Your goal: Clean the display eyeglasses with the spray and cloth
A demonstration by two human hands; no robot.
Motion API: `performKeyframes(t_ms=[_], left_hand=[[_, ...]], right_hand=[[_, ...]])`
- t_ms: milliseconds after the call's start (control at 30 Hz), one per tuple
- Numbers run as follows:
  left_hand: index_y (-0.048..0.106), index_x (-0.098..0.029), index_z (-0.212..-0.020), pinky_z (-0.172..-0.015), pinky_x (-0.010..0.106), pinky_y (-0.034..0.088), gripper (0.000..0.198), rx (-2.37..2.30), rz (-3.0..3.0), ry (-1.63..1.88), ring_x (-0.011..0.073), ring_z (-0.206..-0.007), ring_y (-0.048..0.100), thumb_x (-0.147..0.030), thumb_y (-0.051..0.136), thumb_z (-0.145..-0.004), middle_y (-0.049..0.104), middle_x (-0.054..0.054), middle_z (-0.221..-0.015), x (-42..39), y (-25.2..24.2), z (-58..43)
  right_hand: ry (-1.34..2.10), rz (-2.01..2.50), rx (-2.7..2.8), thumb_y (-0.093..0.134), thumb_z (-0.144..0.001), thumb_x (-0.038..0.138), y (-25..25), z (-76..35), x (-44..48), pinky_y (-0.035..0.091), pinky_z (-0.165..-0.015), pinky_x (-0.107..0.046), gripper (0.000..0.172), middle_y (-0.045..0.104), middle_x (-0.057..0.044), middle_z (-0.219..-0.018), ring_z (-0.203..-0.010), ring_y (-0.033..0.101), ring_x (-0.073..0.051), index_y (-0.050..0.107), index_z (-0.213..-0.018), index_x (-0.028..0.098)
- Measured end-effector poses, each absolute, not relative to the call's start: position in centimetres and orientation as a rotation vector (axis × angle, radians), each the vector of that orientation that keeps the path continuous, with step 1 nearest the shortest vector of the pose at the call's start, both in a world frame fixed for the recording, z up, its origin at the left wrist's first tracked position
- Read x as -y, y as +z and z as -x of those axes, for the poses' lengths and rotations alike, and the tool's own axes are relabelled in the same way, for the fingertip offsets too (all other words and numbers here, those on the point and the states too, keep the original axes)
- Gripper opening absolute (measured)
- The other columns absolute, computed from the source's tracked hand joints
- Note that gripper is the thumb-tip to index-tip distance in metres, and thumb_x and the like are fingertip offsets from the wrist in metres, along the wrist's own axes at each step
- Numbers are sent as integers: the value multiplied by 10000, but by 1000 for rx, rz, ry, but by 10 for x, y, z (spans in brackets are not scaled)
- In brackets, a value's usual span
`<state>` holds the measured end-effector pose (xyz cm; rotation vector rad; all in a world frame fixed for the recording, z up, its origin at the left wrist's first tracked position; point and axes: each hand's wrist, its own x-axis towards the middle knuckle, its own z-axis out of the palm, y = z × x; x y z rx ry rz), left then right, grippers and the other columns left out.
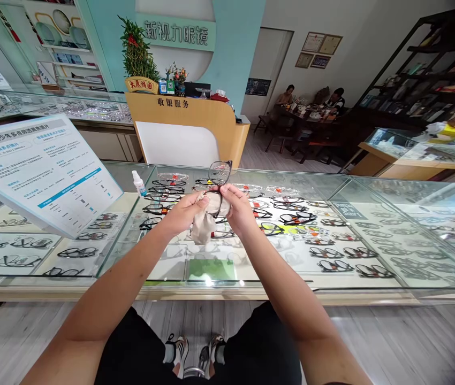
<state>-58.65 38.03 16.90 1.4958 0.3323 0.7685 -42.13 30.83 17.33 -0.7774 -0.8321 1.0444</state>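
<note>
1. Two bare arms reach over the landmark, a glass counter.
2. One printed board leans at the counter's left part.
3. Two hands above the counter's middle: the left hand pinches cloth round one lens; the right hand has fingers closed on the frame.
4. One beige cloth hangs loosely over the counter.
5. One pair of eyeglasses, dark-rimmed, tilted above the counter, one clear lens bare.
6. One white spray bottle on the counter.

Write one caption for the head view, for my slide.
Left hand and right hand hold dark-framed glasses and a beige cloth above a glass eyewear showcase.
</note>
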Motion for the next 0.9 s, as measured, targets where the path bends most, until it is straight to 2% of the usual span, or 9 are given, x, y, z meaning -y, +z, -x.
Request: performKeyframes(t_ms=[67,167,333,400,500,567,700,800,900], left_hand=[[822,-169,-1228,-842,326,553,678,-313,-1530,731,255,-999,736,-709,919,-829,812,98,-1043,-380,171,589],[808,-162,-1243,-814,313,546,665,-352,-1591,727,221,-932,709,-643,956,-809,804,86,-1062,-379,171,590],[774,-168,-1192,-710,270,513,705,-449,-1525,831,156,-772,646,-563,1049,-676,758,18,-917,-374,169,585],[771,-179,-1148,-702,270,514,688,-472,-1466,891,145,-741,633,-556,1061,-652,742,0,-876,-372,169,583],[773,-181,-1035,-670,268,499,629,-490,-1409,994,132,-701,611,-590,1057,-651,720,-7,-829,-369,169,581],[771,-182,-975,-637,265,472,618,-508,-1392,1058,125,-669,584,-651,1033,-670,692,-12,-786,-368,168,580],[727,-192,-837,-606,273,425,630,-561,-1426,1161,135,-650,554,-800,888,-795,620,-9,-711,-369,163,579],[651,-202,-739,-608,283,415,674,-579,-1464,1135,141,-643,533,-847,811,-848,585,-7,-674,-372,160,578],[636,-197,-725,-608,287,416,685,-553,-1437,1009,141,-627,528,-844,843,-815,599,-9,-666,-376,158,578]], right_hand=[[1052,778,829,1048,-670,605,174,420,-308,645,-864,-369,461,836,-18,-948,-943,775,-251,783,-836,266],[1043,783,842,1044,-675,617,173,419,-309,633,-858,-351,473,831,-21,-950,-939,762,-237,779,-838,261],[1029,813,871,1045,-669,649,167,423,-310,582,-790,-301,488,810,2,-920,-850,695,-182,810,-861,267],[1034,815,889,1037,-670,674,164,426,-311,581,-808,-308,490,812,6,-944,-861,694,-184,822,-873,282],[1044,804,927,1026,-677,691,159,429,-313,593,-876,-331,486,827,-9,-1020,-957,719,-211,834,-881,295],[1031,815,946,1021,-680,694,155,431,-315,591,-865,-331,482,828,-15,-1044,-981,717,-218,830,-869,294],[1008,852,938,1013,-664,699,152,432,-317,583,-836,-331,499,835,-23,-1077,-983,716,-222,809,-865,290],[995,851,906,1020,-651,682,155,431,-316,592,-901,-354,498,838,-29,-1063,-1025,728,-239,797,-846,282],[980,847,886,1022,-667,664,162,426,-314,594,-989,-387,477,836,-34,-1056,-1072,735,-260,803,-852,283]])
